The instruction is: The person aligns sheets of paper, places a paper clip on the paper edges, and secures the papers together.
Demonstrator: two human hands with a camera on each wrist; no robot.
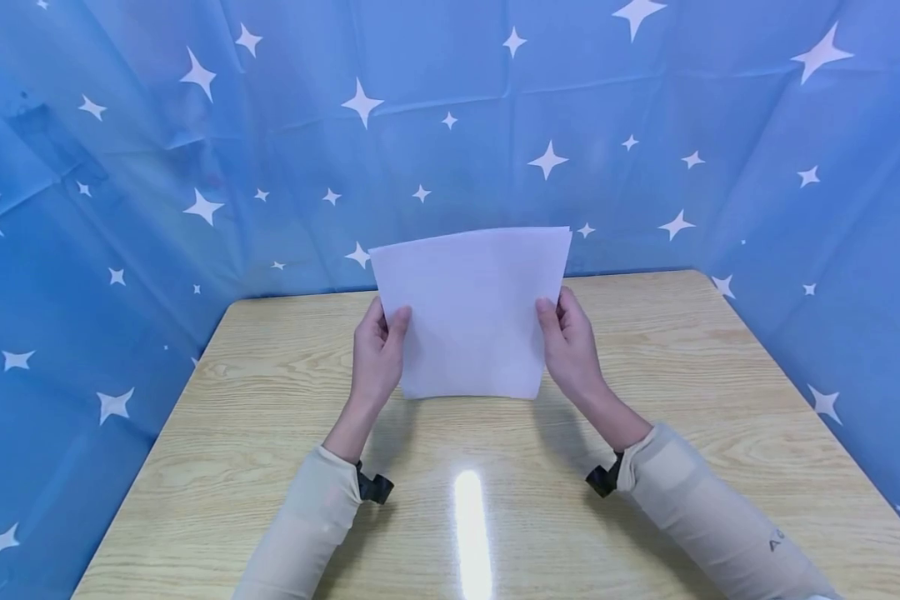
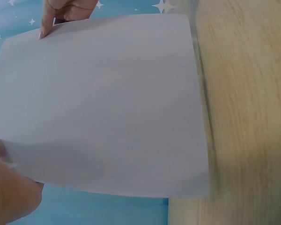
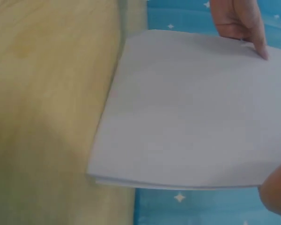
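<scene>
A stack of white paper sheets [image 1: 472, 317] is held up, tilted, over the table, its blank face toward me. My left hand [image 1: 378, 350] pinches the left edge, thumb on the front face and fingers behind. On the opposite edge, my right hand [image 1: 572, 343] grips the sheets the same way. Slightly offset edges of more than one sheet show along the side of the paper [image 3: 187, 112] in the right wrist view. In the left wrist view the paper [image 2: 103, 108] fills most of the frame, and its lower edge is close to the tabletop; whether they touch I cannot tell.
Beneath the hands lies a light wood-grain table [image 1: 270, 433] with a bright light reflection near its front. A blue curtain [image 1: 285, 125] with white stars hangs behind and along both sides. Black straps with small cameras [image 1: 375, 487] sit on both wrists.
</scene>
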